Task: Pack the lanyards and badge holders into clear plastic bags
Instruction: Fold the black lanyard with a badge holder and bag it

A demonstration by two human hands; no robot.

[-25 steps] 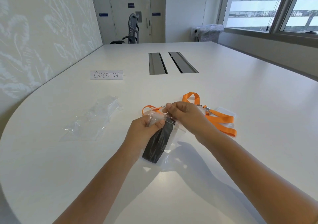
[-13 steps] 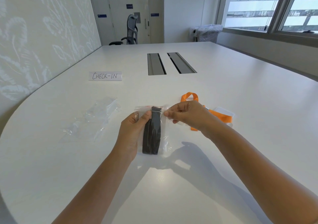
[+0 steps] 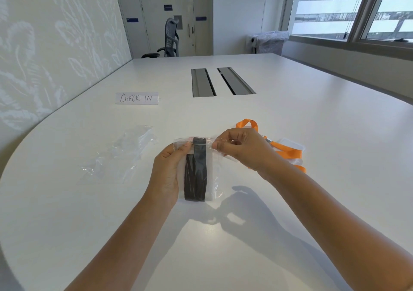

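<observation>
Held upright above the white table (image 3: pixel 290 103), just this side of its middle: a clear plastic bag (image 3: pixel 212 170) with a folded black lanyard (image 3: pixel 196 174) inside, top strip level. Left hand (image 3: pixel 167 174) wrapped round the bag's left edge, thumb pressed on the front near the top corner, fingers (image 3: pixel 161 156) curled behind. Right hand (image 3: pixel 241 150) pinching the top right corner of the strip between thumb and forefinger, other fingers curled in. Behind the right hand, lying flat: an orange lanyard (image 3: pixel 288 152) with a metal clip, partly over a clear badge holder (image 3: pixel 292 144). To the left, well apart from the hands: a loose heap of spare clear bags (image 3: pixel 120 154). Curved table edge sweeping round at near left, close to the patterned wall; broad bare surface ahead and to the right. Farther back, two grey cable slots (image 3: pixel 221 81) side by side. Left of them, a white paper strip (image 3: pixel 136 98), handwritten "CHECK-IN". Beyond the far edge, a grey office chair (image 3: pixel 169 38).
</observation>
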